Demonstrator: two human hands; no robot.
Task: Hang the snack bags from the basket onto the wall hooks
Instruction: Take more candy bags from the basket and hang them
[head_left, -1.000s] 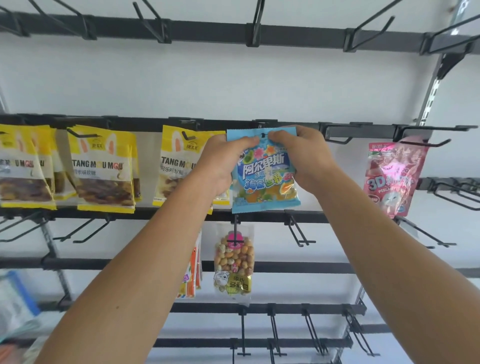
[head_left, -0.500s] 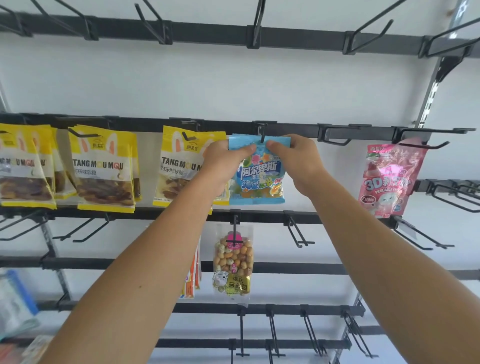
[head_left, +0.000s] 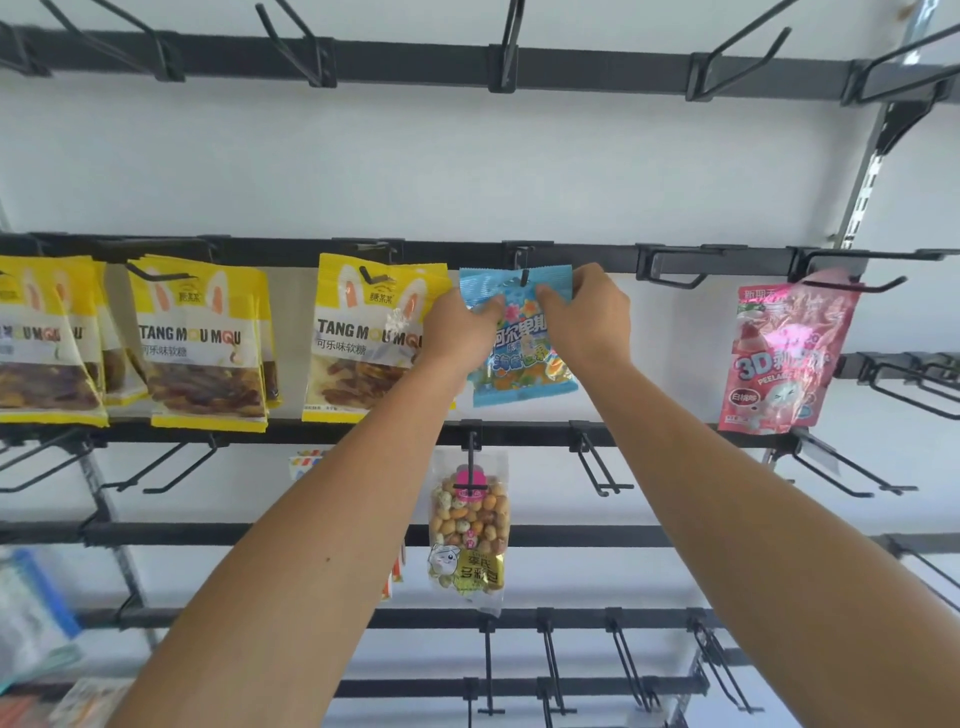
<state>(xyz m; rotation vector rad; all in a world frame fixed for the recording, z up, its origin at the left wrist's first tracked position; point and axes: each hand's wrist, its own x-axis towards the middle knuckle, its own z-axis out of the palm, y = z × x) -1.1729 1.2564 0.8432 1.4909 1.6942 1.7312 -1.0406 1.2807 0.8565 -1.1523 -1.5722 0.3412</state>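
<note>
**Blue bag at the hook, both hands pinching**

Black rail rack (head_left: 587, 260) spans the white wall. Yellow bags (head_left: 200, 343), at 9 o'clock from the hands, read "TANG MOU MQU". Pink bag (head_left: 784, 353) at 3 o'clock reads "3D" and "PEELABLE" in part. Blue snack bag (head_left: 519, 374), dead centre, shows Chinese lettering, flowers, gummy shapes; its top edge meets the hook (head_left: 522, 270). Left hand (head_left: 460, 332) and right hand (head_left: 589, 317) pinch its upper corners, fingers curled. Nut bag (head_left: 467, 525) hangs at 6 o'clock.
</note>
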